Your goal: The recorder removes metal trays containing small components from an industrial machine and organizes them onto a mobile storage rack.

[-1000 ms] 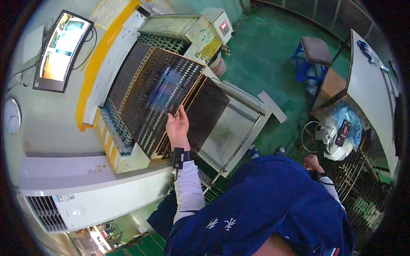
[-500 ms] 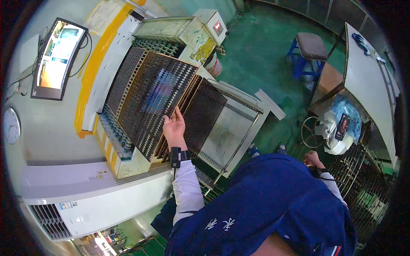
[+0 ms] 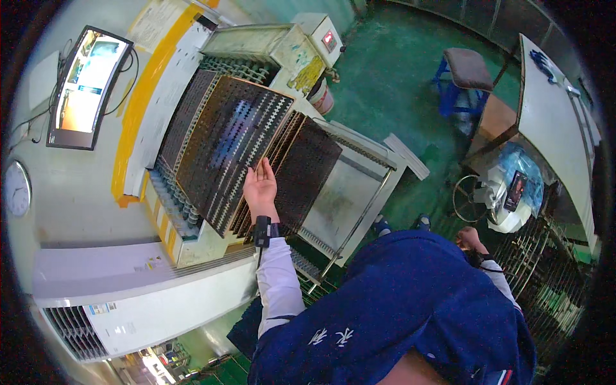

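My left hand (image 3: 260, 184) is palm up with its fingers stretched out, touching the near edge of a dark perforated panel (image 3: 239, 131). That panel lies tilted on the rollers (image 3: 172, 186) of a conveyor machine. A second dark perforated sheet (image 3: 192, 115) is beyond it, further into the machine. To the right, more dark panels (image 3: 309, 170) lean in a row on a metal-framed cart (image 3: 340, 199). My right hand (image 3: 471, 239) hangs at my right side with curled fingers, near a wire rack (image 3: 532, 263); what is inside it, if anything, is hidden.
A control box (image 3: 319, 40) tops the machine, with a bucket (image 3: 321, 99) below. A blue-legged stool (image 3: 467, 69) and a white table (image 3: 555, 109) stand right. A handwheel (image 3: 466, 199) is beside a plastic-wrapped bundle with a phone (image 3: 514, 190). A white air conditioner (image 3: 160, 308) is at lower left.
The perforated panel has shifted slightly left, into the machine. My left hand has moved slightly up and left, its fingers straighter. My right hand has stayed about where it was.
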Available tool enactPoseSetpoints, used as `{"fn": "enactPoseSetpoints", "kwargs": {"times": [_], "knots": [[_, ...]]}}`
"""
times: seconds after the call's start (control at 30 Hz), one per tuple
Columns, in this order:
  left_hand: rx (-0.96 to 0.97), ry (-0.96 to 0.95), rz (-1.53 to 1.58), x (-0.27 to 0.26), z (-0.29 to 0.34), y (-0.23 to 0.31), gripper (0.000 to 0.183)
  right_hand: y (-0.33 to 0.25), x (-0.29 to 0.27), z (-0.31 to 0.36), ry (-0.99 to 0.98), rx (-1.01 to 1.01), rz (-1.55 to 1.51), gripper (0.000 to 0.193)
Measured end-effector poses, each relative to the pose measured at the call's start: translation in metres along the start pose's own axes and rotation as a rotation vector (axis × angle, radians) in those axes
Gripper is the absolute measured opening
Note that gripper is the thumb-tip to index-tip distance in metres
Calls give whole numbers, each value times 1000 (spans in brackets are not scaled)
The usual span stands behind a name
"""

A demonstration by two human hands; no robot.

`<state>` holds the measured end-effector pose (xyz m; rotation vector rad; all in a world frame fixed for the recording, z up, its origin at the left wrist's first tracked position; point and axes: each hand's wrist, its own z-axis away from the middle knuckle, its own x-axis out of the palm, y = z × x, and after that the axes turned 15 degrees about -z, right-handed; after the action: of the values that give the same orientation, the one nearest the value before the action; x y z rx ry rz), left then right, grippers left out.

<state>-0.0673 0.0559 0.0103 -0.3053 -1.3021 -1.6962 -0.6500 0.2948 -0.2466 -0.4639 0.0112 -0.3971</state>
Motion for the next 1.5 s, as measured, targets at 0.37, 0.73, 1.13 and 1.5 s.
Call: {"fn": "enactPoseSetpoints", "kwargs": {"times": [0.37, 0.73, 1.13, 1.5], "knots": [[10, -48, -399, -24, -6, -7, 30, 36, -36, -62, -29, -104, 170, 12], [602, 147, -1650, -33, 22, -10, 25, 54, -46, -84, -126, -278, 600, 26], [685, -76, -2149, -73, 1, -15, 41, 0, -1, -7, -123, -483, 731, 17], [330, -153, -2446, -71, -31, -1, 30, 12, -4, 24, 111, -274, 548, 18]]}}
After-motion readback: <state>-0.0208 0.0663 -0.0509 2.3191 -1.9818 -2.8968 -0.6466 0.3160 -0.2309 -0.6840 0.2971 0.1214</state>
